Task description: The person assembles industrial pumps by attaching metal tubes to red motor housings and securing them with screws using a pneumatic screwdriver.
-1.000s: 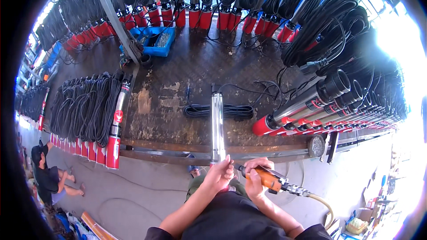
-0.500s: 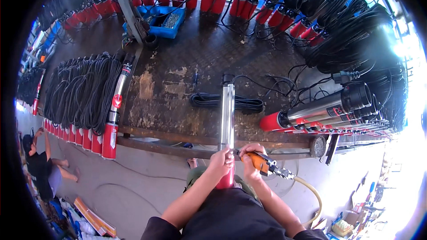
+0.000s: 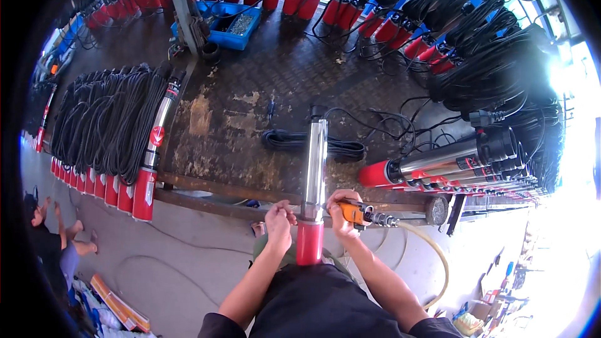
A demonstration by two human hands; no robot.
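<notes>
Both your hands work at the pump's red end.

Your left hand [image 3: 279, 218] curls against the submersible pump [image 3: 313, 188] lying on the workbench edge [image 3: 206, 186]; your right hand [image 3: 341, 213] grips an orange air tool [image 3: 358, 214] beside it.

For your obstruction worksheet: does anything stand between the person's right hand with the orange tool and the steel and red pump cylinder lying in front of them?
Nothing visible does. The right hand holds the orange tool right beside the pump cylinder, near its red end, while the left hand rests against the other side.
</notes>
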